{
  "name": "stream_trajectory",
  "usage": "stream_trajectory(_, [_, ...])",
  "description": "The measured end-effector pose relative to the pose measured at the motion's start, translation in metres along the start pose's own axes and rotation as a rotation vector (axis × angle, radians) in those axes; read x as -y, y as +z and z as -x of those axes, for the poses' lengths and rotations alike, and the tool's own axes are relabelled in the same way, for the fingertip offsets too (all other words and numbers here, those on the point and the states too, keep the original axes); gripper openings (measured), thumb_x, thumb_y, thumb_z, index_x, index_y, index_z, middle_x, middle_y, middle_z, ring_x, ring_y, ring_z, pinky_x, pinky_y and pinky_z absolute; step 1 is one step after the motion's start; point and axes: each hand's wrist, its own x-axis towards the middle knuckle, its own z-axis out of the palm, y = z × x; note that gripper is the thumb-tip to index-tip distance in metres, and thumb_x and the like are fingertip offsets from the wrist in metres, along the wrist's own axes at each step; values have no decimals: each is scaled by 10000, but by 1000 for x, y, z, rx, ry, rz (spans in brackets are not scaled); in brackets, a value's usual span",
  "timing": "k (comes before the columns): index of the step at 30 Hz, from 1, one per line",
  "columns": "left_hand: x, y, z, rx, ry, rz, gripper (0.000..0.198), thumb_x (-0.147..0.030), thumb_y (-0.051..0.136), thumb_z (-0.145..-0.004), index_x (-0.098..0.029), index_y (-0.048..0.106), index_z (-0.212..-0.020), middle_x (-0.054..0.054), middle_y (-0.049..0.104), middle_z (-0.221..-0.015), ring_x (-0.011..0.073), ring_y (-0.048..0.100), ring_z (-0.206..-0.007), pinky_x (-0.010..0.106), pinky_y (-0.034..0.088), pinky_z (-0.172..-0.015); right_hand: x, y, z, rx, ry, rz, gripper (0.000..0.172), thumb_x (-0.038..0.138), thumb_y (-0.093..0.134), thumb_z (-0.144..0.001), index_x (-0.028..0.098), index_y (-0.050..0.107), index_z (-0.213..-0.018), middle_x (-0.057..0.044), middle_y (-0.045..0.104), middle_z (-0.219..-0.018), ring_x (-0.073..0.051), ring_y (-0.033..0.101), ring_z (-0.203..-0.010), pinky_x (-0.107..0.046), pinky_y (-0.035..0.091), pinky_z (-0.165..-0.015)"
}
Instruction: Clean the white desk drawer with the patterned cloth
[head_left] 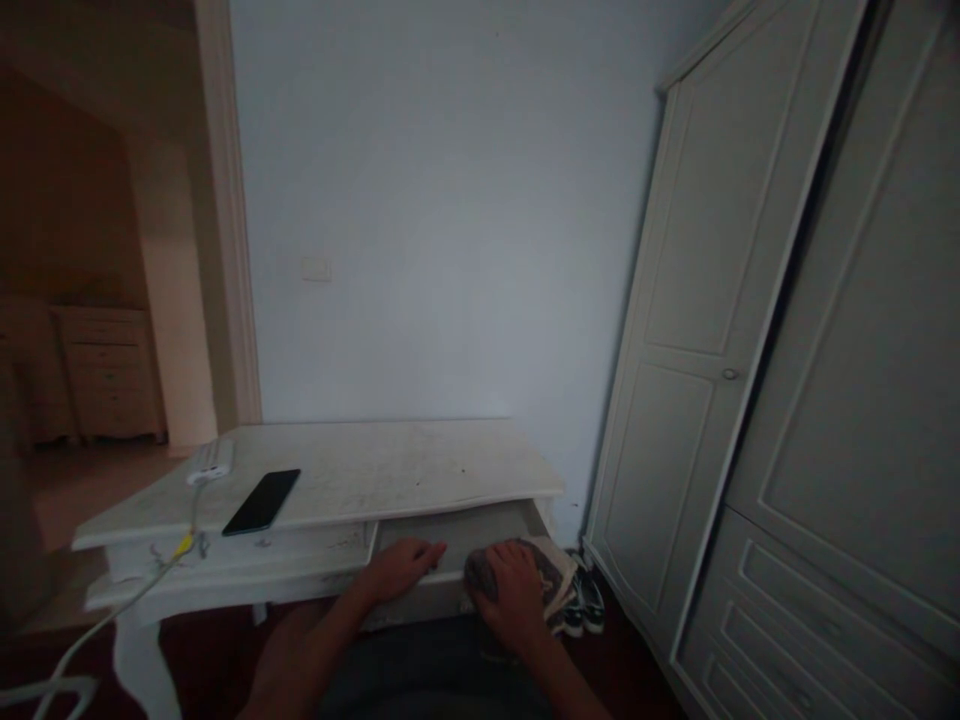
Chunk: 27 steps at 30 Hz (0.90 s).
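My left hand (403, 570) is at the front of an open drawer (457, 528), its fingers curled in and its thumb pointing right. I see nothing in it. My right hand (516, 590) is closed on a brown patterned cloth (553, 572), which is bunched under the fingers and spreads out to the right over the drawer's right front corner. The drawer is pulled out of a white table (375, 465) with a worn top. The cloth and my right hand hide part of the drawer front.
On the table lie a dark phone (262, 502) and a white power strip (211, 460), whose cord (127, 605) hangs over the front left. A pair of dark shoes (589, 600) stands on the floor beside a tall white wardrobe (675, 440). A doorway is at the left.
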Motion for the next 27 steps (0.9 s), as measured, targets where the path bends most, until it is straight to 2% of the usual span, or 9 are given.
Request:
stream_trajectory(6, [-3, -2, 3, -22, -4, -26, 918, -877, 176, -939, -198, 794, -920, 88, 812, -978, 270, 717, -951, 340, 474, -855, 0, -3, 0, 6, -10, -17, 245, 411, 771, -897, 231, 656, -1017, -63, 709, -1066, -292, 598, -1067, -434, 347, -1028])
stream_trajectory(19, [-3, 0, 2, -29, -4, -30, 896, -868, 183, -946, -208, 784, -877, 76, 808, -937, 260, 721, -919, 334, 467, -831, 1, -3, 0, 32, 29, -29, 227, 382, 788, -877, 242, 663, -1004, -64, 712, -1076, -297, 597, -1076, -441, 348, -1032])
stream_trajectory(22, [-2, 1, 2, -37, -1, -18, 888, -864, 185, -951, -209, 783, -894, 73, 811, -957, 253, 721, -937, 326, 470, -851, 10, -1, -3, 61, 48, -42, 227, 389, 785, -874, 245, 672, -1008, -59, 714, -1076, -296, 600, -1081, -442, 358, -1027])
stream_trajectory(27, [-1, 1, 0, -40, -26, -23, 891, -846, 157, -962, -212, 780, -891, 71, 805, -937, 254, 714, -924, 327, 476, -833, 45, 8, -14, 164, 58, -61, 240, 404, 768, -873, 246, 700, -1040, -63, 723, -1122, -309, 608, -1117, -471, 364, -1058])
